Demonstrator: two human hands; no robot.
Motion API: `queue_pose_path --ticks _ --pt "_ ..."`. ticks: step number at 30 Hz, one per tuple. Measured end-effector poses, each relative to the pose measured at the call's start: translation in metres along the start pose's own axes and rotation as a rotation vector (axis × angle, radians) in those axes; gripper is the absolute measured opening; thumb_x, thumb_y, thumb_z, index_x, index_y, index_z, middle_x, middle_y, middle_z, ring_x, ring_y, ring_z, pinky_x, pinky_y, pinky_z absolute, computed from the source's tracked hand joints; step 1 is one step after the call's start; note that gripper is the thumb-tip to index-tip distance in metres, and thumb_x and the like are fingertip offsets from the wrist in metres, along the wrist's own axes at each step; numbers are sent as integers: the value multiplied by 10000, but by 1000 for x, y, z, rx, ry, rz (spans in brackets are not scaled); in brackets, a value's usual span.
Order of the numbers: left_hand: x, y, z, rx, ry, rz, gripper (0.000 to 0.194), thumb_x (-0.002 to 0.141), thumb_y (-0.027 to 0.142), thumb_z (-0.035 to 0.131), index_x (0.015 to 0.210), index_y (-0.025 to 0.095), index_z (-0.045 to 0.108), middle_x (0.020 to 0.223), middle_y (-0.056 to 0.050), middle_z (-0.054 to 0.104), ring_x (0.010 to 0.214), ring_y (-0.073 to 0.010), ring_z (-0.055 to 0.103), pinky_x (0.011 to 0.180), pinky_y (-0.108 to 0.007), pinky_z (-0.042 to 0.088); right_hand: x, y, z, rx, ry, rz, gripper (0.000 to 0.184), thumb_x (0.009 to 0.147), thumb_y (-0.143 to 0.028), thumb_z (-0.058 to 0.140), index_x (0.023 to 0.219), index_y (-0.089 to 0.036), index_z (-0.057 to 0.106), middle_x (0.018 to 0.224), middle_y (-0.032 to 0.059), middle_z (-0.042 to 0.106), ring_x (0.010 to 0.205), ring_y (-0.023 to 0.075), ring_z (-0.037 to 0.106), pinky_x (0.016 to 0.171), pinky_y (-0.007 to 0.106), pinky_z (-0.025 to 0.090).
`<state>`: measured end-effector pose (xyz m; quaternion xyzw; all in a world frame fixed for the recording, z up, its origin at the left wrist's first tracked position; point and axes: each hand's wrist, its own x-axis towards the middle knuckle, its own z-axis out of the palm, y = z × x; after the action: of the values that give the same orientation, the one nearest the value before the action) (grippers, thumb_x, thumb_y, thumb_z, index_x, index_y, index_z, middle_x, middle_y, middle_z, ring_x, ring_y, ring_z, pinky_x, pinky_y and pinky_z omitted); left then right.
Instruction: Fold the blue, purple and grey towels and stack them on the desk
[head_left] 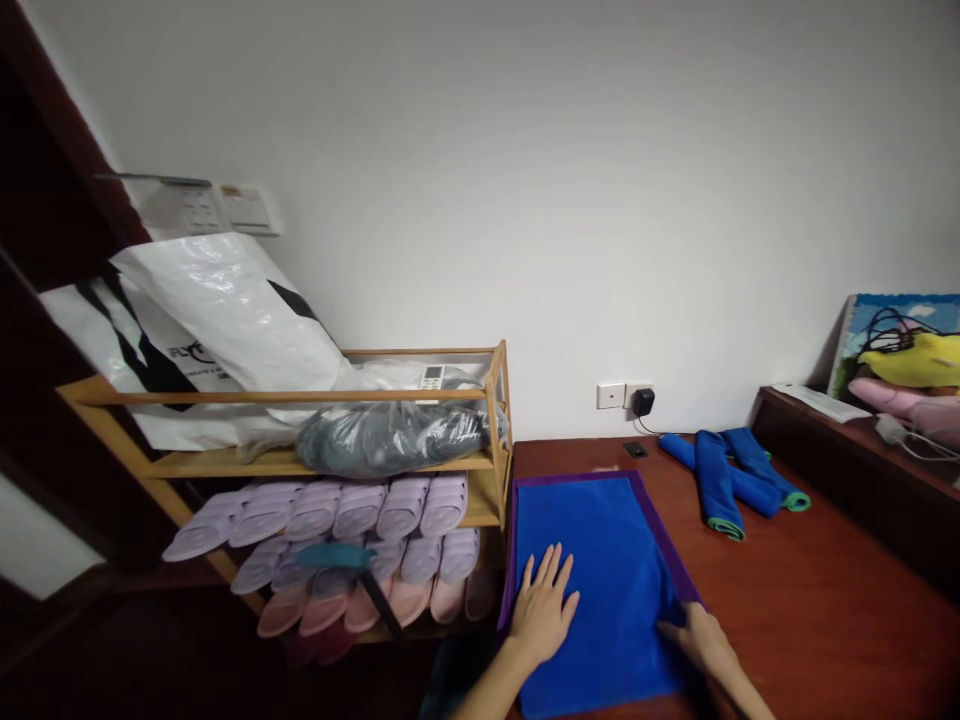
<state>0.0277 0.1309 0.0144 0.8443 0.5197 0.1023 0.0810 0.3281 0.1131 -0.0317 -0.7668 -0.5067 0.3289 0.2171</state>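
Note:
A blue cloth (pixel 592 560) lies flat on top of a purple cloth (pixel 660 520), whose border shows along the top, left and right. My left hand (pixel 541 610) is open, resting palm down with spread fingers on the left part of the blue cloth. At the lower right edge, my right hand (pixel 703 640) is closed on the blue cloth, thumb over it, with slight creases running from the grip. Its other fingertips are partly hidden. Several rolled blue cloths with green edging (pixel 724 485) lie in a crossed pile farther back on the right.
The reddish-brown wooden table (pixel 817 600) meets a white wall with a socket and black plug (pixel 642 402). Left stands a wooden rack (pixel 499 440) with slippers (pixel 405 505), a plastic-wrapped bundle (pixel 397 440) and a white bag (pixel 225 310). A raised dark ledge (pixel 847 470) runs along the right.

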Motion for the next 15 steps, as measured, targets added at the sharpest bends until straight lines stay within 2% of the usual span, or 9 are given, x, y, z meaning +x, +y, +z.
queue_pose_path --ticks 3,7,12,15 --pt "-3 2 -1 6 4 -10 556 960 475 233 1469 250 218 1539 -65 174 1411 -247 140 1137 -540 162 4 -8 0 114 2 15 331 558 -348 642 849 -225 546 1017 132 667 1100 332 570 916 407 444" --pt "-5 3 0 10 -2 -19 558 957 469 246 1464 238 242 1535 -72 181 1409 -255 150 1133 -542 174 1 -20 -1 336 -46 38 315 530 -278 576 837 -221 538 848 56 684 902 259 647 800 339 499" --pt "-9 0 5 -3 37 -20 560 953 488 242 1464 261 234 1537 -53 187 1411 -245 146 1138 -531 163 -15 -26 -5 620 -217 81 178 582 -356 570 683 -213 537 601 0 628 598 178 629 585 272 510" --pt "-11 -1 5 -11 32 -17 562 950 490 250 1463 261 243 1536 -53 193 1410 -246 151 1139 -529 162 -20 -23 -10 729 -287 141 238 599 -394 655 623 -208 509 470 -30 538 451 128 552 451 220 452"
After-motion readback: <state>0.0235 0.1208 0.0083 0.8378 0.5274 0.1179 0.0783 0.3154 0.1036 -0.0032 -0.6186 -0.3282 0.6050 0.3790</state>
